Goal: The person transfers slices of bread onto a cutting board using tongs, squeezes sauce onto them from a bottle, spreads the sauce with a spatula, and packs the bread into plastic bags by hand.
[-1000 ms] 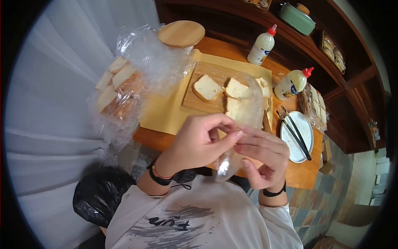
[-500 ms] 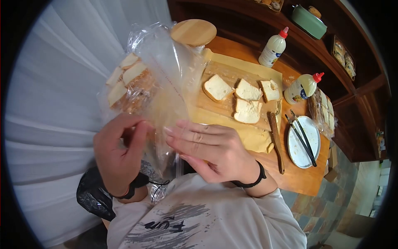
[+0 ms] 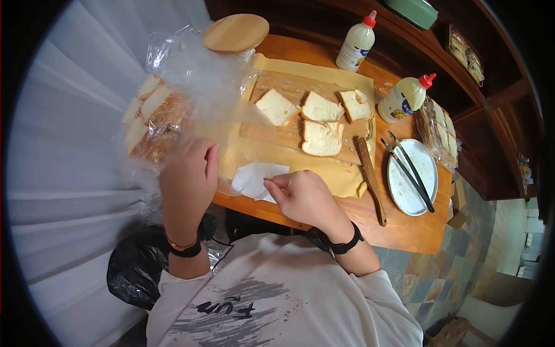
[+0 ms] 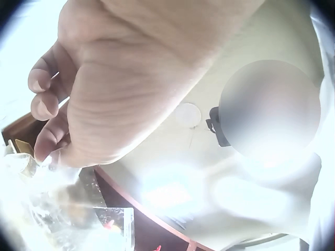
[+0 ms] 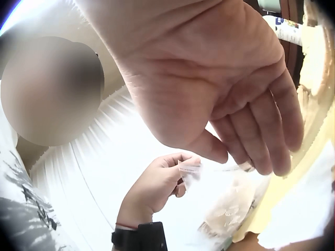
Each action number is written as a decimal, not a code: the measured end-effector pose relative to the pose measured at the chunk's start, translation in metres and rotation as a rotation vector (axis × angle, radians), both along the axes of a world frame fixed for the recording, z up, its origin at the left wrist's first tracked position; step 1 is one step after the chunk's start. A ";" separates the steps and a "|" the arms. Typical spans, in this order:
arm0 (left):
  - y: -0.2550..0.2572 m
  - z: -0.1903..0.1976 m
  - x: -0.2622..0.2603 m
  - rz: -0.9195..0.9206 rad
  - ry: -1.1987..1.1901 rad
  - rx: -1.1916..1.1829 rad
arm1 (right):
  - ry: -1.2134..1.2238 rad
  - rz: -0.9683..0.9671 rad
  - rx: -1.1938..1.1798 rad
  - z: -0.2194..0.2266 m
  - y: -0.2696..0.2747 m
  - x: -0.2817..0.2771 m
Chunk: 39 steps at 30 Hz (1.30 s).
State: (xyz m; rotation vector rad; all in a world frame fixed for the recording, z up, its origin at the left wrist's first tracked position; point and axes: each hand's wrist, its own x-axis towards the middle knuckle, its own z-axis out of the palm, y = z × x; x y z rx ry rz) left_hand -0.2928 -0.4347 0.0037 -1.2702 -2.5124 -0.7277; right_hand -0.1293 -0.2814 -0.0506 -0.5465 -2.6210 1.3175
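Observation:
My left hand (image 3: pixel 188 179) pinches the edge of a clear plastic bag (image 5: pixel 189 170) between thumb and fingers, at the left front of the table. The bag's thin film stretches across to my right hand (image 3: pixel 306 196), whose thumb and fingertips pinch its other side above a sheet of white paper (image 3: pixel 248 178). Beyond the hands, several bread slices (image 3: pixel 322 139) lie on a wooden board (image 3: pixel 277 139) over yellow paper (image 3: pixel 289 65). Left of the board sits sliced bread (image 3: pixel 153 110) in clear wrapping, partly behind the left hand.
Two squeeze bottles (image 3: pixel 355 46) with red caps stand at the back right. A brown wooden utensil (image 3: pixel 371 179) lies beside a white plate (image 3: pixel 404 188) bearing black tongs (image 3: pixel 411 176). Packed bread (image 3: pixel 436 133) lies at the right, a round wooden board (image 3: pixel 237 32) at the far left.
Both hands first moved left with the bag, which rose between them. Since then they have drawn apart, the right hand going right, and the bag has dropped lower. White paper has come into sight.

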 end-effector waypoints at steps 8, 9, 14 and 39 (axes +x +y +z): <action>0.010 -0.031 0.020 -0.072 -0.242 0.027 | 0.099 -0.121 -0.219 0.001 0.009 0.030; 0.012 -0.035 0.017 -0.096 -0.266 0.014 | 0.126 -0.222 -0.196 0.000 0.012 0.032; 0.019 -0.045 0.009 -0.168 -0.322 -0.006 | 0.188 -0.336 -0.116 0.001 0.039 0.055; 0.022 -0.043 0.002 -0.117 -0.312 0.095 | -0.252 -0.824 0.444 -0.028 0.091 0.183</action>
